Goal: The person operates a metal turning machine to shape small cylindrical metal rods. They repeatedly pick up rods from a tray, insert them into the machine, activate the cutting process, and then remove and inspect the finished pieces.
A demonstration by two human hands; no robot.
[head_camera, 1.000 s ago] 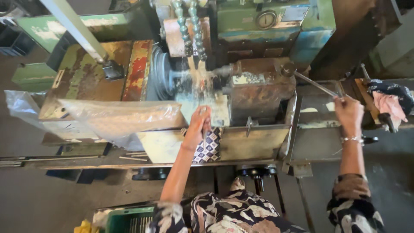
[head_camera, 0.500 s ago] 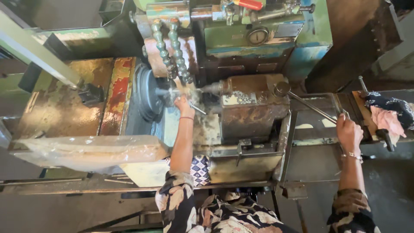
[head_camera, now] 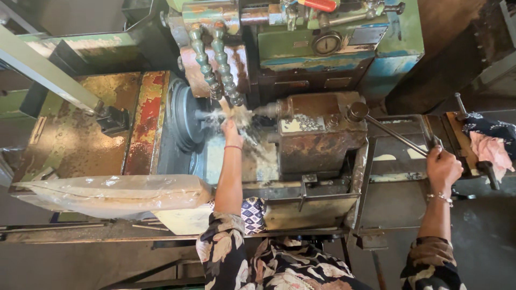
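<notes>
Viewing from the head camera, the only view, a person stands at an old lathe-type machine, looking down on both arms. The left hand point(head_camera: 232, 130) reaches into the work zone just beside the round chuck point(head_camera: 185, 115), directly under the two segmented coolant hoses point(head_camera: 215, 59). Milky coolant splashes over the fingers, so whether they pinch a small workpiece or merely touch the spindle nose cannot be told. The right hand point(head_camera: 443, 166) is clenched round the end of the long lever point(head_camera: 395, 134), which runs up and left to a ball knob on the rusted turret block point(head_camera: 317, 134). The block sits just right of the left hand, its nose pointing at the chuck.

Judgement on good practice: the lever hand should hold firm and steady so the block does not advance while fingers lie between it and the chuck. The left hand is best kept low and clear of the chuck face, and its floral sleeve point(head_camera: 223, 241) away from rotating parts. Coolant makes any part slippery, so a sure seating matters before the hand withdraws.

Elsewhere, a plastic-wrapped guard point(head_camera: 113, 193) lies along the front left, and a pink rag point(head_camera: 492, 150) rests at far right.
</notes>
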